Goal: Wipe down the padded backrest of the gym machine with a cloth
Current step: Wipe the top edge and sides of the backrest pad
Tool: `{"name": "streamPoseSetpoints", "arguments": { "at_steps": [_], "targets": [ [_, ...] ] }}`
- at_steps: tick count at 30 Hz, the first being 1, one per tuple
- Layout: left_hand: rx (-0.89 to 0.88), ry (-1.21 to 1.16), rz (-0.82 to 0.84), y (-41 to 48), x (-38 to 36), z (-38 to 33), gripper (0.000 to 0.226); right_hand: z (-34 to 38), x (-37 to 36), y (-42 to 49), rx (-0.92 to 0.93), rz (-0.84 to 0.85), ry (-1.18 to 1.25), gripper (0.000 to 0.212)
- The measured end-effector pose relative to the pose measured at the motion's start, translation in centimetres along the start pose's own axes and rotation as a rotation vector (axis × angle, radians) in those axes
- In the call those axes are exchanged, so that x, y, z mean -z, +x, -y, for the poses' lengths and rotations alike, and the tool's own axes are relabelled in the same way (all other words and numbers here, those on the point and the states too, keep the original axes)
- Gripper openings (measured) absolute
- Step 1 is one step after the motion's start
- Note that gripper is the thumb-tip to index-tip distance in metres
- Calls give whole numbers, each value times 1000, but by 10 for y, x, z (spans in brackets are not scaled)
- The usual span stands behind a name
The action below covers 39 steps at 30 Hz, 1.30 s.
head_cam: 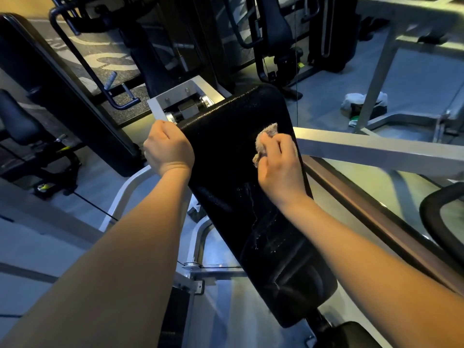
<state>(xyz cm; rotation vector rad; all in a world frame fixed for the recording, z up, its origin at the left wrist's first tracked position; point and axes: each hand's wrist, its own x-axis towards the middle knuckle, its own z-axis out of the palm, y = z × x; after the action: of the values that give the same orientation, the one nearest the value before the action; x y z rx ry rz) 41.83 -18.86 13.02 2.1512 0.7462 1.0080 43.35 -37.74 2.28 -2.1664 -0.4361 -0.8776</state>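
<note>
The black padded backrest (233,151) runs from the top centre down to the lower right, with wet streaks and droplets on its lower half. My right hand (280,167) presses a small crumpled beige cloth (266,136) against the pad's upper right part. My left hand (168,149) is closed around the pad's upper left edge, just below the silver bracket (180,101).
Silver frame bars (376,149) cross to the right of the pad and a brown rail (364,209) slants below them. Dark machines (62,91) stand left and behind. A white rag and a bottle (361,104) lie on the grey floor at upper right.
</note>
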Motion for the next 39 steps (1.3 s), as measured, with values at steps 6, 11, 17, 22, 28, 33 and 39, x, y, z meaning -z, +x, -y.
{"name": "streamPoseSetpoints", "arguments": {
  "at_steps": [6,11,17,22,28,33,39],
  "targets": [
    [18,2,14,0,1,-2,29,-6,17,65,-86,-113,90,39],
    [22,2,20,0,0,-1,31,-26,6,26,-100,-119,32,42],
    [32,12,21,-4,2,-5,30,-34,7,-26,-333,-80,104,23],
    [32,-13,28,-1,2,-2,26,-23,11,13,-332,-116,166,31],
    [10,-24,69,2,2,1,26,0,-10,-46,-358,-7,164,57],
    [13,-61,123,5,4,3,26,40,-25,-82,-212,220,203,42],
    [-9,-86,203,8,4,6,35,12,-33,-46,-465,-184,-14,43]
  ]
}}
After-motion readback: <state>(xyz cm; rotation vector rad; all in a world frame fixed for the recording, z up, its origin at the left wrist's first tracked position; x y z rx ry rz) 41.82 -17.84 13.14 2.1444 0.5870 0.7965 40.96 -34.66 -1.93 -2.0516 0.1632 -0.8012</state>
